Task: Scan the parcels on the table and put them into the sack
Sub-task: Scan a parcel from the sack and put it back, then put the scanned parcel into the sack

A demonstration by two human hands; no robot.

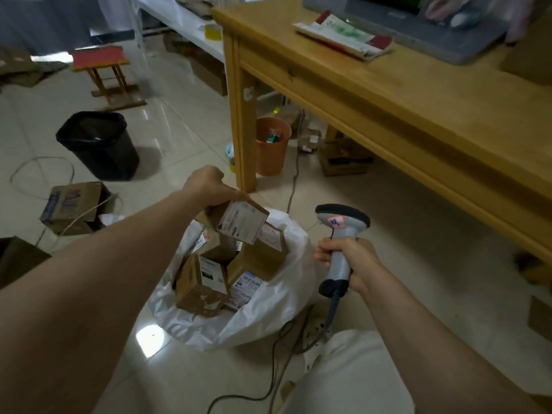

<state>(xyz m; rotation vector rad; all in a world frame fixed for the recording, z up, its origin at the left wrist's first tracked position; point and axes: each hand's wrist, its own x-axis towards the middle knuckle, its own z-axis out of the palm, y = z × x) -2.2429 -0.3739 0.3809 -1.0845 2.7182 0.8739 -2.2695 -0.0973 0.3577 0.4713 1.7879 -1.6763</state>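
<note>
Head view. Item: small brown cardboard parcel with white label, gripped from above by left hand and held over the open white plastic sack, which is heaped with brown boxes. Right hand clasps grey handheld barcode scanner. Risk: released onto the heap, the parcel may tumble past the slack rim; the trailing cable could snag. Obscured: left fingertips behind parcel; label print blurred; yellow wooden table cut off, remaining parcels uncertain.

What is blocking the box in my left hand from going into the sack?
Nothing visible. The left hand holds the box right over the open sack; other boxes lie inside below it.
</note>
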